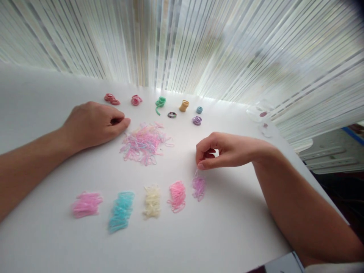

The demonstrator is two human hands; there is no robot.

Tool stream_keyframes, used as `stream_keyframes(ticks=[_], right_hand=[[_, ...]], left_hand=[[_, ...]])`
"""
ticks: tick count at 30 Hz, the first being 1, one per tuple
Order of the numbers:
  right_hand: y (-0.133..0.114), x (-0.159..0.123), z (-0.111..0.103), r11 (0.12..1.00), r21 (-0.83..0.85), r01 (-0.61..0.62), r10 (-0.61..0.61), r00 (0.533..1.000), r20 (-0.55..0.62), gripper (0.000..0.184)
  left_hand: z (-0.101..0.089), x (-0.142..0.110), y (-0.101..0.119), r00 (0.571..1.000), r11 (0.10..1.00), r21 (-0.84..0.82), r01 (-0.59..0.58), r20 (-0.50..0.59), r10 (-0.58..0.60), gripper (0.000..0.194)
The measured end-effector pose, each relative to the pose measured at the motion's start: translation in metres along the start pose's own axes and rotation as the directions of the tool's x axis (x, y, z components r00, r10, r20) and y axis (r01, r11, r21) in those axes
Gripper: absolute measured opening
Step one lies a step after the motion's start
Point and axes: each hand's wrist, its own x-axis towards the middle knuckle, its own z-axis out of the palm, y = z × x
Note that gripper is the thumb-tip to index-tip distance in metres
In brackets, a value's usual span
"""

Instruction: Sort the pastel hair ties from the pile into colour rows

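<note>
My right hand point(224, 149) pinches a pale elastic loom band point(196, 173) between thumb and fingertips, hanging just above a small pile of lilac bands point(198, 188). My left hand point(95, 123) rests on the table with its fingers curled and closed; what they hold, if anything, is hidden. Beside its fingertips is a loose heap of mixed pastel bands point(145, 143). Along the near side lie sorted piles: pink-violet bands point(87, 204), blue bands point(121, 211), cream bands point(152, 202) and pink bands point(177, 196).
At the back of the white table point(170, 242) sit red coils point(112, 99), a pink coil point(136, 100), a green coil point(160, 102), a yellow roll point(184, 105), a blue ring point(199, 110), a purple coil point(197, 120) and a dark beaded ring point(172, 115). String curtains point(159, 45) hang behind.
</note>
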Motion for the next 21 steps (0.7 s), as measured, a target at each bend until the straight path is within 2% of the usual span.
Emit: stream_keyframes(ticks=[3, 7, 16, 21], right_hand=[[-0.003, -0.001, -0.003, 0.999, -0.047, -0.022, 0.026, 0.995, 0.093, 0.023], [-0.006, -0.003, -0.002, 0.998, -0.065, -0.013, 0.022, 0.989, 0.147, 0.023], [-0.007, -0.003, 0.007, 0.994, -0.105, 0.001, 0.014, 0.989, 0.145, 0.014], [-0.005, -0.003, 0.008, 0.990, -0.137, -0.038, 0.055, 0.990, 0.127, 0.012]], left_hand=[[-0.001, 0.001, -0.001, 1.000, 1.000, 0.000, -0.011, 0.007, 0.011, 0.045], [-0.002, 0.000, -0.001, 1.000, 1.000, -0.012, -0.006, 0.000, 0.006, 0.042], [-0.002, 0.000, 0.001, 1.000, 1.000, 0.001, 0.002, -0.003, -0.002, 0.042], [-0.003, -0.001, 0.002, 1.000, 1.000, 0.015, 0.010, 0.004, -0.010, 0.044]])
